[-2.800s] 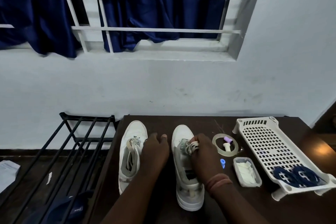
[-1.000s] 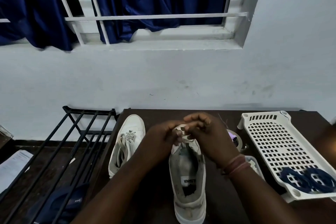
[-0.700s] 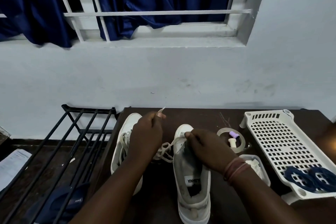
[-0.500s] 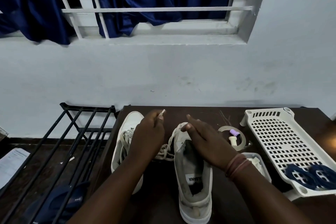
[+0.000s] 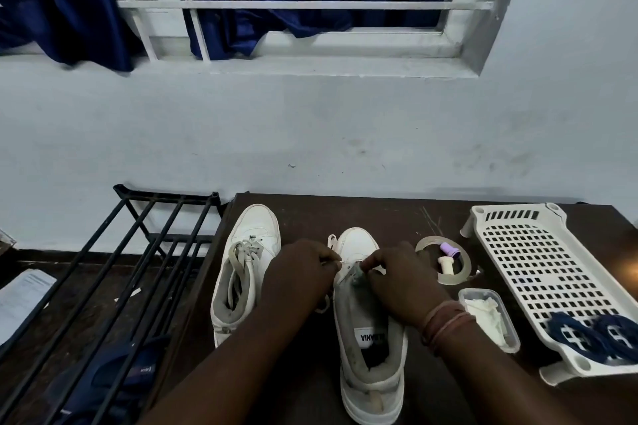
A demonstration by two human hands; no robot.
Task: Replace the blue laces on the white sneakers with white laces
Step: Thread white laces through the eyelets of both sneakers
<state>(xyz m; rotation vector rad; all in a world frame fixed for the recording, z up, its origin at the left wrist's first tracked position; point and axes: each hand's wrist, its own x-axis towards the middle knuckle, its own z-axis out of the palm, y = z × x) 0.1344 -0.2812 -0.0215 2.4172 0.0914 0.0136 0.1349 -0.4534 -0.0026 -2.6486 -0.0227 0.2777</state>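
Your left hand (image 5: 299,272) and right hand (image 5: 400,278) sit close together over the front of the right-hand sneaker (image 5: 359,245), knuckles up. Both have fingers curled, each pinching the white lace (image 5: 332,241). Both forearms reach in from the near edge.

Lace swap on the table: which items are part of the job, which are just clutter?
In the job:
right sneaker, being laced
white lace, held by left hand and right hand
left sneaker
blue laces

Lying about:
tape roll
purple cap
plastic tub
perforated tray
black rack
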